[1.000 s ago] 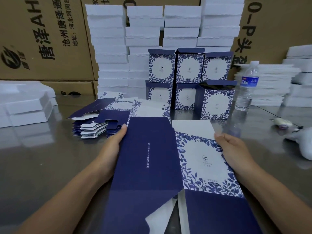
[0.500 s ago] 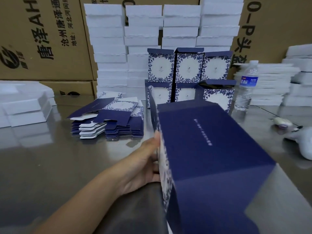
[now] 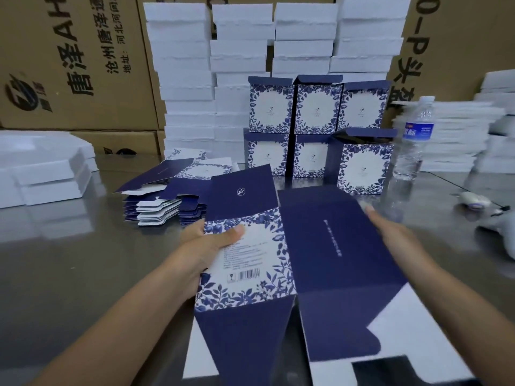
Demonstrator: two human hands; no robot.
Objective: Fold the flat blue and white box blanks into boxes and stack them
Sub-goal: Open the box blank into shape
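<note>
A blue and white box blank (image 3: 320,254) is held up in front of me, half opened into a sleeve, with a floral barcode panel on the left and a plain navy panel on the right. My left hand (image 3: 206,246) grips its left edge, thumb on the floral panel. My right hand (image 3: 390,235) holds the right edge, its fingers mostly hidden behind the navy panel. A pile of flat blanks (image 3: 170,199) lies on the steel table (image 3: 69,260) to the left. Several folded boxes (image 3: 317,129) stand stacked in two rows behind.
Tall stacks of white foam trays (image 3: 239,68) rise behind the boxes, with more at the left (image 3: 41,168) and right (image 3: 457,135). A water bottle (image 3: 415,137) stands right of the boxes. Brown cartons (image 3: 72,62) line the back. A small white tool (image 3: 473,201) lies at the far right.
The blank has turned: the floral barcode panel now faces me on the left. My left thumb has come onto that panel, and my right hand is in view again at the right edge.
</note>
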